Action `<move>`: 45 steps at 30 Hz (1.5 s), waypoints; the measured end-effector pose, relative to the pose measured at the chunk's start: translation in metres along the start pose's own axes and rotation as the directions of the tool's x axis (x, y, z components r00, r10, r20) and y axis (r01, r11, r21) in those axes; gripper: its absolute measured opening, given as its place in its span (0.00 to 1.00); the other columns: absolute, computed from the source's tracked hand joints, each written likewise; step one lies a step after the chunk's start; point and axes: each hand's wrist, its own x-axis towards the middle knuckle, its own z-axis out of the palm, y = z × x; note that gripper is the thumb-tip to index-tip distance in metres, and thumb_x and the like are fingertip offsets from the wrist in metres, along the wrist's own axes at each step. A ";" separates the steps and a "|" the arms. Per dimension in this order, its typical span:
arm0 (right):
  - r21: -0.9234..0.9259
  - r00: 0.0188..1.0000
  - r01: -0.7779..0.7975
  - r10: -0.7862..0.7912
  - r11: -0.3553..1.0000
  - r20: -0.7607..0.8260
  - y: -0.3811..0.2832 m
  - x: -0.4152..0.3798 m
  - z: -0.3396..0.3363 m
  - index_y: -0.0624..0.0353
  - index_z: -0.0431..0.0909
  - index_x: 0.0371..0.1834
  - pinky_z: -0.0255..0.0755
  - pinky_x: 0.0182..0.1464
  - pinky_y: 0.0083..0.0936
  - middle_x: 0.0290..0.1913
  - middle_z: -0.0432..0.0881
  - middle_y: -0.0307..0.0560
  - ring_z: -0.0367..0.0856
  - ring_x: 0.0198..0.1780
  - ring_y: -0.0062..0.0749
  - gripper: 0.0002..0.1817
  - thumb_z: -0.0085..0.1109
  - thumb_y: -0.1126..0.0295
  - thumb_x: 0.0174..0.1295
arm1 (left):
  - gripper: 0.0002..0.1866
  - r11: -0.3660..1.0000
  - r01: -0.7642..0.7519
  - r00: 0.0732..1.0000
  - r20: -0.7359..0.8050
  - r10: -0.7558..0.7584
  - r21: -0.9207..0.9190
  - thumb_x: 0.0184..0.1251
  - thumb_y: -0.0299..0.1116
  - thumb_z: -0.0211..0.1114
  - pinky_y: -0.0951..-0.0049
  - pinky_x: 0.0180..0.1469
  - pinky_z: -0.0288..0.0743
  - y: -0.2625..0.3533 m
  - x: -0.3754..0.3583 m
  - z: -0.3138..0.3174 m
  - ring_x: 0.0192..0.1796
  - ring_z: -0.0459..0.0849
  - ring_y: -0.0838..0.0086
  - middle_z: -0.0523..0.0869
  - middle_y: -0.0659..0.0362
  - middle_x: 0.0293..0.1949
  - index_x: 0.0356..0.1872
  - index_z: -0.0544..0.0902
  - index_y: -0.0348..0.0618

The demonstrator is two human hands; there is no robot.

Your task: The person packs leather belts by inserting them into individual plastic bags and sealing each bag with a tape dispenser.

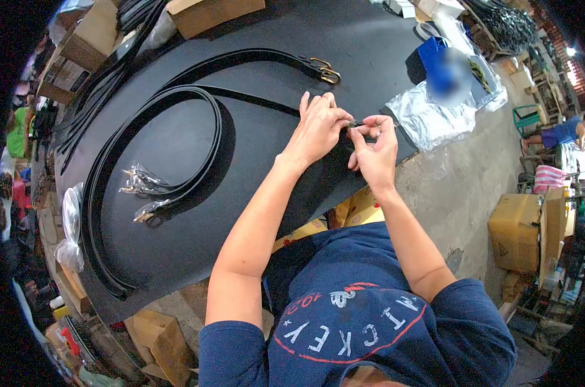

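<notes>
A black belt (257, 99) runs across the dark table to my left hand (317, 129), whose thumb and index finger are closed on its end. My right hand (376, 151) pinches at the same end from the other side. A small dark piece with a metallic glint shows between the fingertips, too small to make out fully. Beyond my left hand lies another black belt (241, 57) with a gold-coloured buckle (326, 72). Further left, several more belts curve in a loop, and their buckles (144, 180) are wrapped in clear plastic.
Bundled black straps (109, 80) and cardboard boxes (89, 39) line the far left edge. Silvery plastic wrapping (428, 119) and a blue item (428, 55) lie at the right edge. A plastic roll (72, 222) rests at the left. A person (563, 132) bends down in the right background.
</notes>
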 end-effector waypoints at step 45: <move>-0.595 0.720 0.666 -0.595 0.450 0.356 0.006 0.036 -0.071 0.57 0.81 0.44 0.66 0.50 0.37 0.35 0.81 0.46 0.75 0.42 0.45 0.17 0.68 0.74 0.48 | 0.04 0.976 -0.213 0.977 0.017 0.213 0.053 0.56 0.29 0.66 0.49 0.67 0.54 -0.010 0.005 0.001 0.47 0.78 0.65 0.77 0.60 0.34 0.32 0.81 0.47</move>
